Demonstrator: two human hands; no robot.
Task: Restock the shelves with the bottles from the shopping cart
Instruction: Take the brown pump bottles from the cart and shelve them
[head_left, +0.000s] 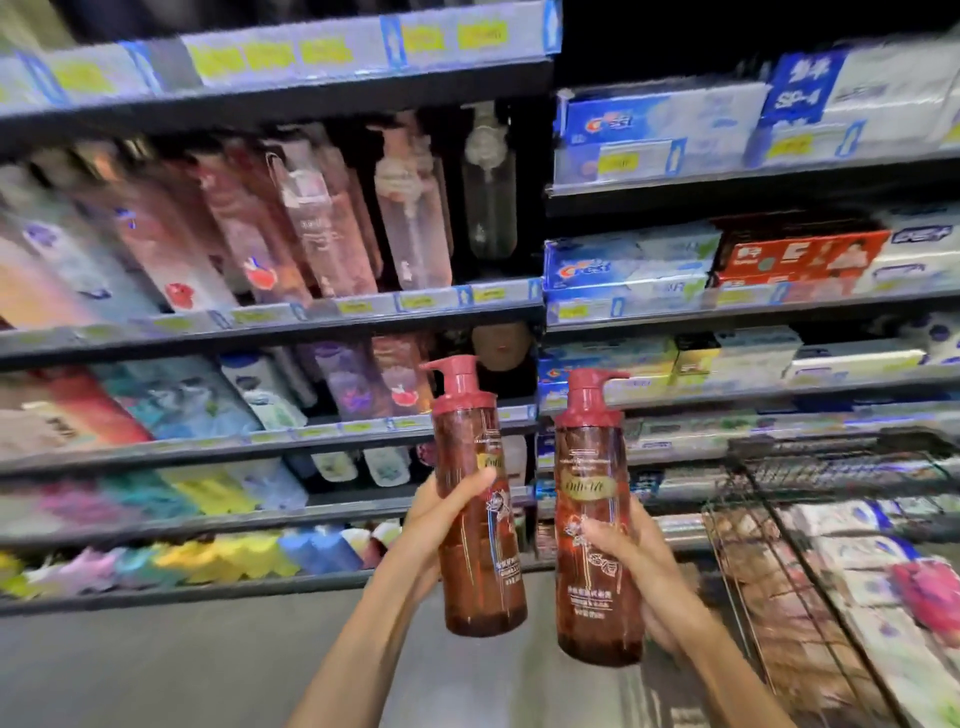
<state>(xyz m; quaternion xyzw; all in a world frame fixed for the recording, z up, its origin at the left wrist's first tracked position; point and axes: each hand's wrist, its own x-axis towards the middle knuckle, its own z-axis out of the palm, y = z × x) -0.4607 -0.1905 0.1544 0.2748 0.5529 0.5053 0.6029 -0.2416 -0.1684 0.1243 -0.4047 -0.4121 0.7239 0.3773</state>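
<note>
Below the shelf gap (498, 353), both upright bottles: left hand (441, 514) grips the nearer bottle (475, 499); right hand (623, 551) grips the second bottle (595, 514)

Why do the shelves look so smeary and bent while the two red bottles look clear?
Head view: motion blur smears the shelf goods at left and the cart; the wide lens bows the shelf edges; the left-hand bottle and right-hand bottle, gripped in the left hand and right hand, stay fairly sharp.
</note>
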